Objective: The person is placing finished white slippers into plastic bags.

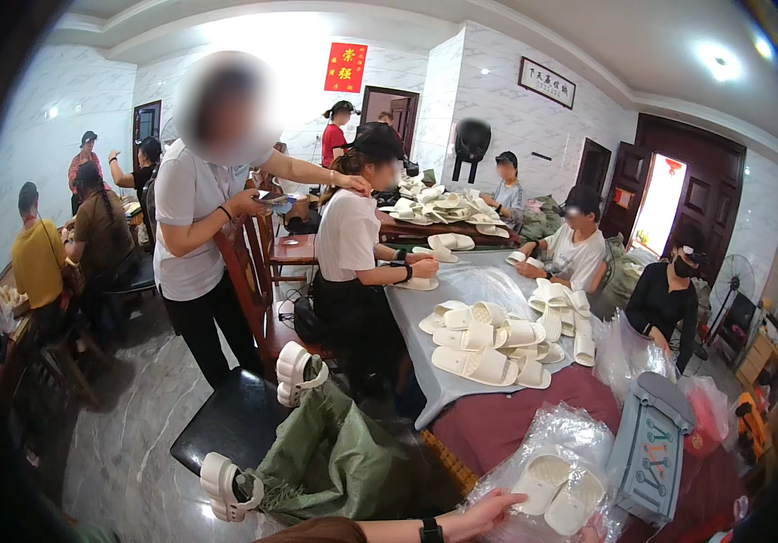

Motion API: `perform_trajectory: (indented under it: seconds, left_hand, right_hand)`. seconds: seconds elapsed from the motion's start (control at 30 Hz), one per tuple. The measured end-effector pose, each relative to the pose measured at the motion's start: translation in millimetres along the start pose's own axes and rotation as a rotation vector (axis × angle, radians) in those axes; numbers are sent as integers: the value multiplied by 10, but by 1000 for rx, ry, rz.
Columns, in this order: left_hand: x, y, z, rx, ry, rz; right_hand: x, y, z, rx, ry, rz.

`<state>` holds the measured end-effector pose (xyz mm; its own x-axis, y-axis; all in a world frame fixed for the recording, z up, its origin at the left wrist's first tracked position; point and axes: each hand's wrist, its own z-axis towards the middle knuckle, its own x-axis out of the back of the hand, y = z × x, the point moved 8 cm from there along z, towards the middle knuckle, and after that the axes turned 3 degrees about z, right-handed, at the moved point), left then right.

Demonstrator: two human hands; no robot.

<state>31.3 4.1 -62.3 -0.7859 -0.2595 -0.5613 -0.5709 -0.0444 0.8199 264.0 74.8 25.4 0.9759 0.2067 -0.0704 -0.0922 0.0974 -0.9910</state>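
At the lower edge, my left hand (488,509), with a dark watch on the wrist, is closed on the near left edge of a clear plastic bag (534,452). In or under that film lies a pair of cream slippers (559,493), toe straps side by side. Fingertips of my right hand (595,528) show at the bag's near right side; the frame's edge cuts off most of that hand, so its grip is hidden. Just right of the bag stands a grey-blue case (649,452) with coloured markings. The bag rests over a dark red cloth (534,407).
Several cream slippers (475,362) lie piled on a grey-covered table (416,380) ahead. Beside it a person in white (353,235) handles slippers; another (194,217) stands behind. Green fabric (335,452) with thick-soled white shoes (226,489) lies left, near a black chair seat (226,421).
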Motion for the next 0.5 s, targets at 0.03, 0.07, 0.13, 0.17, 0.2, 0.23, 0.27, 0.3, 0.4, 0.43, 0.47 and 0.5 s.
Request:
perform_trajectory:
  seconds: [0.03,0.07,0.13,0.17,0.2,0.23,0.27,0.3,0.4,0.43,0.47,0.5]
  left_hand:
    - [-17,-1,18,-182,-122,150]
    - [-37,25,-9,-176,-123,147]
    - [-371,400,-232,-368,-333,323]
    - [-481,592,-276,-362,-325,321]
    - [-604,543,-222,55,-327,-91]
    - [-746,424,-316,463,-305,-508]
    - [-773,461,-340,466,-303,-511]
    - [-807,464,-386,509,-323,-525]
    - [-880,547,-484,515,-355,-508]
    - [-898,595,-502,477,-372,-478]
    - [-914,614,-518,477,-368,-476]
    - [-900,688,-507,361,-358,-393]
  right_hand:
    - [-104,-296,-58,216,37,-124]
    - [-138,-509,-143,432,84,-250]
    - [-26,-341,-23,449,149,-466]
    - [-12,-286,0,470,193,-678]
    - [-152,-384,-83,464,187,-681]
    - [-335,-585,-221,437,239,-432]
    - [-386,-669,-308,406,302,-184]
    - [-390,-615,-317,403,301,-186]
    - [-419,-460,-385,504,230,-103]
    - [-426,-448,-418,535,231,-244]
    - [-443,-442,-438,564,231,-385]
    - [-443,-456,-456,560,224,-382]
